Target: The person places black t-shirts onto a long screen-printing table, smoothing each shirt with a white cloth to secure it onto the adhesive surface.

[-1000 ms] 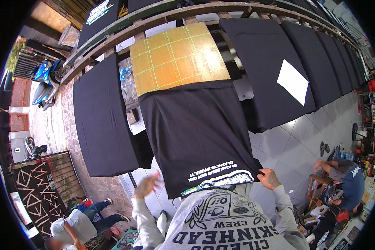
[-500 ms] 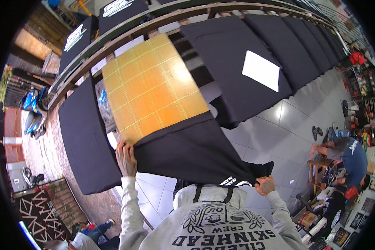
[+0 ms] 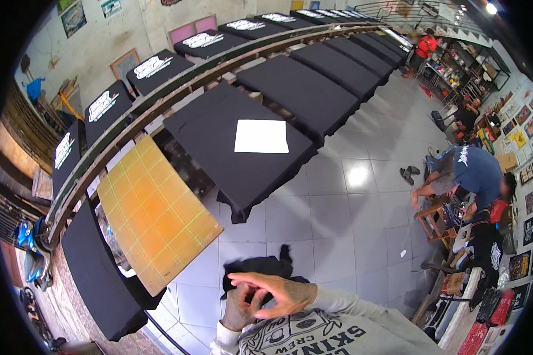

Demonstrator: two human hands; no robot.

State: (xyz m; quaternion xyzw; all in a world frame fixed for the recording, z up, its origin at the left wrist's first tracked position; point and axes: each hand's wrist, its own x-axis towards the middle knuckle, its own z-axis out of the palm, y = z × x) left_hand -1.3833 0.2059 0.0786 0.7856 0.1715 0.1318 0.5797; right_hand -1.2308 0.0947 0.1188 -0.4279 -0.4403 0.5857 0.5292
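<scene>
My left hand (image 3: 238, 309) and my right hand (image 3: 285, 293) meet in front of my chest, over the floor. Both are curled, the right fingers crossing over the left ones. Bunched black fabric, apparently a T-shirt (image 3: 259, 267), hangs just beyond them, with dark cloth showing between the fingers. The exact grip is partly hidden. Left of the hands lies a bare yellow-orange printing board (image 3: 160, 213) with green grid lines. Beyond it, a black shirt (image 3: 219, 136) is stretched over another board, a white sheet (image 3: 262, 136) lying on top.
More black-covered boards (image 3: 302, 89) run along a long wooden rail (image 3: 142, 115); white-printed shirts (image 3: 157, 65) line its far side. At the left is another black-covered board (image 3: 95, 266). A person in a blue shirt (image 3: 477, 171) bends by a wooden stool (image 3: 432, 222) at the right.
The black shirt has come off the yellow board and is bunched at my hands. Both hands have drawn together near my chest. The view has turned to the right.
</scene>
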